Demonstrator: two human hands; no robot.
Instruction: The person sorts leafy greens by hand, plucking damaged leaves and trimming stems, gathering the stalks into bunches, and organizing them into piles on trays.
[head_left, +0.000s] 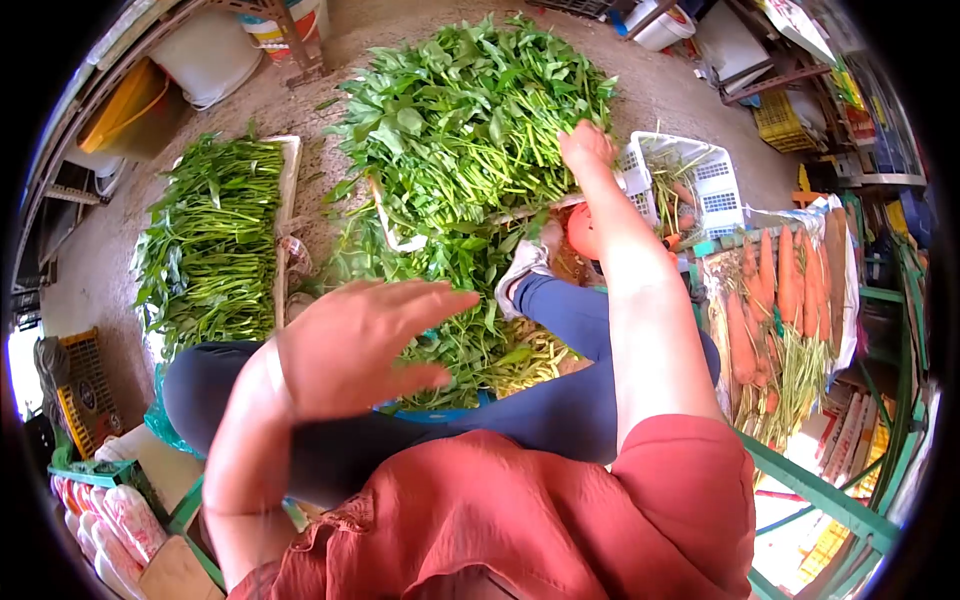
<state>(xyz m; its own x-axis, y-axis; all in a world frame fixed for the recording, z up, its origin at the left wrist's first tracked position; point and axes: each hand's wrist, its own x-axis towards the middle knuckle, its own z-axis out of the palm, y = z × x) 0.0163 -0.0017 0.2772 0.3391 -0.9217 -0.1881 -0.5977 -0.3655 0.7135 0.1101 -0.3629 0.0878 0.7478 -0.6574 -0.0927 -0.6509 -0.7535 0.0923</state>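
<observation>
A big heap of leafy greens (470, 110) lies in front of me, its stems pointing toward me and to the right. My right hand (588, 150) is stretched out to the right edge of this heap, its bent fingers closed on some stems. My left hand (370, 345) hangs in the air over my lap, slightly blurred, with thumb and fingers apart and nothing in it. Below it, loose leaves and cut pieces (470, 350) lie between my legs. Farther left, a neatly lined-up stack of greens (215, 245) rests on a white tray (288, 200).
Right of the heap stands a white plastic basket (715, 180) with stem scraps. Several carrots (790, 280) lie on a stand at the right. A round red object (582, 232) sits by my shoe (525, 265). Buckets (205, 60) stand at the upper left; a green metal frame (820, 490) is lower right.
</observation>
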